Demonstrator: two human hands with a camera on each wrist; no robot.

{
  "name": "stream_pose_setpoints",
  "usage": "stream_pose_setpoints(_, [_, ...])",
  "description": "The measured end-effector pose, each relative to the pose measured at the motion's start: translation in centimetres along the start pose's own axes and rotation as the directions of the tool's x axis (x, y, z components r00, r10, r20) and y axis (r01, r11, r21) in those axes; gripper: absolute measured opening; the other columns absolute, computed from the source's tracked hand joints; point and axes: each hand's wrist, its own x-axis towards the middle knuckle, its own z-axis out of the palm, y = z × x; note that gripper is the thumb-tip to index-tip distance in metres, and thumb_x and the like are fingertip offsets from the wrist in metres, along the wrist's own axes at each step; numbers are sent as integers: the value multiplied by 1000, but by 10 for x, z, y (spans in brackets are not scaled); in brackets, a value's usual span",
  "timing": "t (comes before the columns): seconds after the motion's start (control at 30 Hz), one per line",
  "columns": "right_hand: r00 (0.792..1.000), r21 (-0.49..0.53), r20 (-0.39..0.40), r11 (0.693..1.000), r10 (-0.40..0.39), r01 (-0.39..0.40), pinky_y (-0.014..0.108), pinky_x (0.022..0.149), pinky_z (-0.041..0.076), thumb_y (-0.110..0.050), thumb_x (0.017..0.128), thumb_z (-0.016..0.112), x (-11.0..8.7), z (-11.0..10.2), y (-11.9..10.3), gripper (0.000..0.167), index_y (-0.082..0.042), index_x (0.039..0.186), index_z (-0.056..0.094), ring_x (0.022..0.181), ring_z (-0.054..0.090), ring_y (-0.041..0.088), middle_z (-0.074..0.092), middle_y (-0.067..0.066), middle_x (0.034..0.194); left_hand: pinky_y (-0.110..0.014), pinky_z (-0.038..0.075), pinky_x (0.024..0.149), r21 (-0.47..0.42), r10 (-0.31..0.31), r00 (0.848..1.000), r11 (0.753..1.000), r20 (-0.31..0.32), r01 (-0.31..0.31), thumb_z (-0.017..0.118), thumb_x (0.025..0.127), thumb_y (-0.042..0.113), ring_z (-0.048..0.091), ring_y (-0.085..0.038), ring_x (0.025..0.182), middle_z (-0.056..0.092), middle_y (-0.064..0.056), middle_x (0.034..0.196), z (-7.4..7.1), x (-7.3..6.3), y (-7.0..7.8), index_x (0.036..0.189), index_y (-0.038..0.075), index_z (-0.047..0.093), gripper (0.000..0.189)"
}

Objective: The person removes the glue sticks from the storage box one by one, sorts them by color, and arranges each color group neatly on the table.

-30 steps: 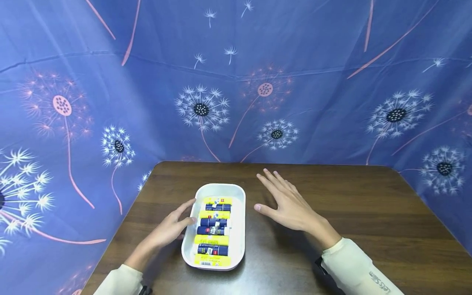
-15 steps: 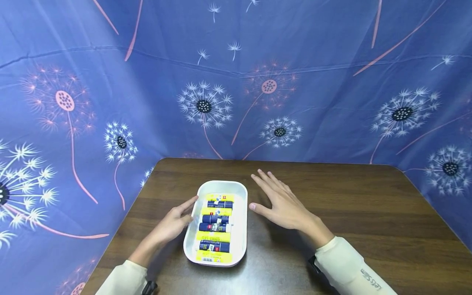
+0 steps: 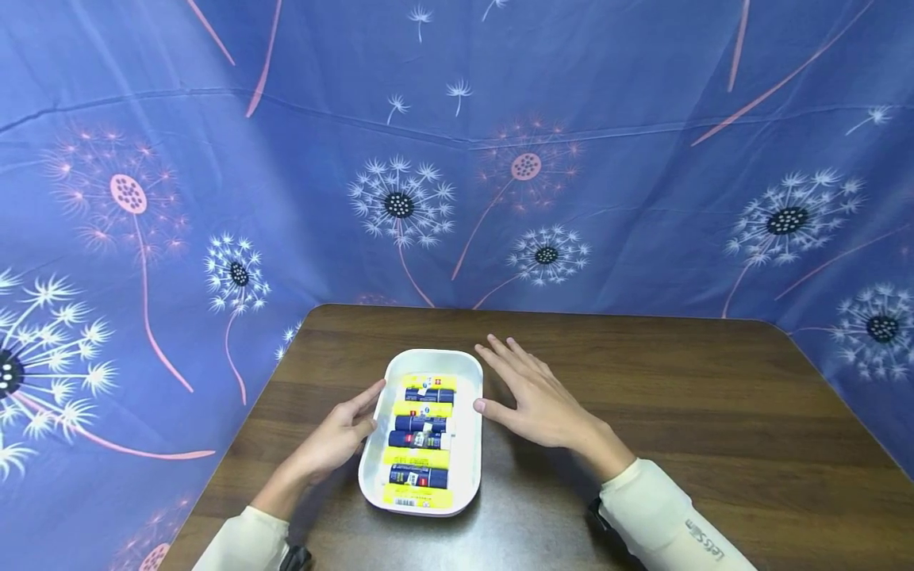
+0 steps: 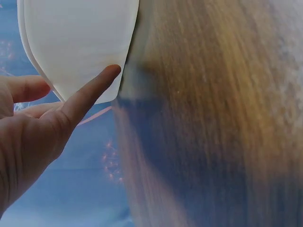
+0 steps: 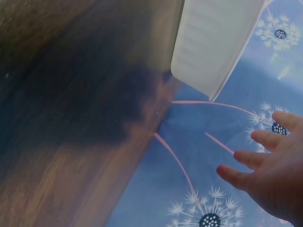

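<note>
A white tray (image 3: pixel 467 468) stands on the table, left of centre in the head view. Inside it several yellow and navy tubes, which look like glue sticks (image 3: pixel 419 440), lie crosswise in one row. My left hand (image 3: pixel 334 436) touches the tray's left side, fingers extended along the outer wall; the left wrist view has one straight finger (image 4: pixel 92 90) against the tray's side. To the right of the tray hovers my right hand (image 3: pixel 535 396), fingers straight and spread, thumb close to the rim. In the right wrist view a gap separates this hand (image 5: pixel 274 175) from the tray (image 5: pixel 213 42).
The dark wooden table (image 3: pixel 678 396) extends well to the right of the tray. A blue cloth (image 3: pixel 607 159) with a dandelion print hangs behind the table and along its sides. Dark bands sit at both wrists.
My right hand has come a little to the left, nearer the tray. The left hand keeps its place at the tray's side. The whole head view has shifted slightly.
</note>
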Motion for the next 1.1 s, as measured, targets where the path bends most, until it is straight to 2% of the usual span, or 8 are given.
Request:
stream_pose_setpoints(0.3, [1000, 11, 13, 1000, -28, 27, 66, 126, 22, -64, 98, 55, 4, 4, -3, 81, -29, 165, 25, 162, 13, 28, 18, -1, 174, -54, 52, 107, 14, 23, 999, 1000, 23, -24, 36, 105, -3, 38, -49, 148, 20, -30, 169, 1, 0, 1, 165, 1, 14, 64])
stream_pose_setpoints(0.57, [996, 111, 83, 993, -39, 29, 64, 127, 21, -57, 99, 59, 21, 9, -11, 78, -27, 164, 29, 163, 13, 24, 21, -3, 174, -56, 48, 111, -28, 24, 999, 999, 47, -22, 35, 105, -3, 32, -48, 151, 16, -29, 170, -2, 2, -1, 165, 1, 12, 64])
stream_pose_setpoints(0.67, [991, 168, 120, 985, -63, 43, 62, 126, 27, -46, 99, 64, 33, 13, -14, 73, -23, 162, 35, 160, 24, 28, 28, 2, 172, -56, 50, 108, -43, 21, 998, 999, 56, -18, 34, 105, -3, 32, -48, 151, 14, -28, 170, -3, 3, -1, 165, 2, 11, 65])
stream_pose_setpoints(0.73, [986, 248, 148, 968, -75, 36, 59, 119, 39, -37, 99, 67, 43, 16, -16, 69, -18, 160, 39, 150, 44, 32, 40, 8, 166, -56, 51, 107, -47, 19, 998, 999, 60, -16, 35, 105, -3, 31, -48, 152, 13, -28, 171, -4, 3, -2, 165, 2, 10, 65])
stream_pose_setpoints(0.83, [983, 332, 165, 943, -84, 25, 56, 110, 50, -23, 98, 69, 59, 22, -16, 60, -11, 154, 49, 134, 60, 34, 56, 13, 154, -57, 52, 106, -54, 15, 998, 998, 65, -11, 35, 106, -2, 31, -48, 152, 13, -27, 171, -4, 3, -3, 165, 3, 11, 65])
stream_pose_setpoints(0.9, [980, 372, 180, 928, -84, 11, 53, 107, 53, -16, 97, 69, 70, 26, -17, 55, -7, 149, 54, 126, 65, 35, 61, 15, 147, -58, 53, 105, -55, 14, 998, 998, 67, -10, 36, 106, -1, 32, -48, 151, 13, -27, 171, -5, 3, -3, 166, 4, 11, 65])
stream_pose_setpoints(0.97, [979, 381, 188, 925, -81, 4, 52, 112, 50, -12, 96, 70, 79, 31, -17, 50, -3, 144, 58, 132, 62, 34, 63, 16, 145, -58, 53, 105, -56, 11, 998, 998, 64, -7, 36, 106, -1, 33, -48, 151, 14, -27, 171, -5, 2, -4, 166, 4, 11, 65])
stream_pose_setpoints(1.1, [971, 416, 235, 907, -46, -58, 50, 112, 51, -5, 95, 69, 93, 40, -19, 45, -1, 140, 62, 132, 63, 33, 65, 17, 142, -59, 53, 105, -57, 7, 998, 998, 60, -3, 37, 106, -2, 32, -48, 151, 15, -27, 171, -6, -1, -4, 166, 5, 12, 65])
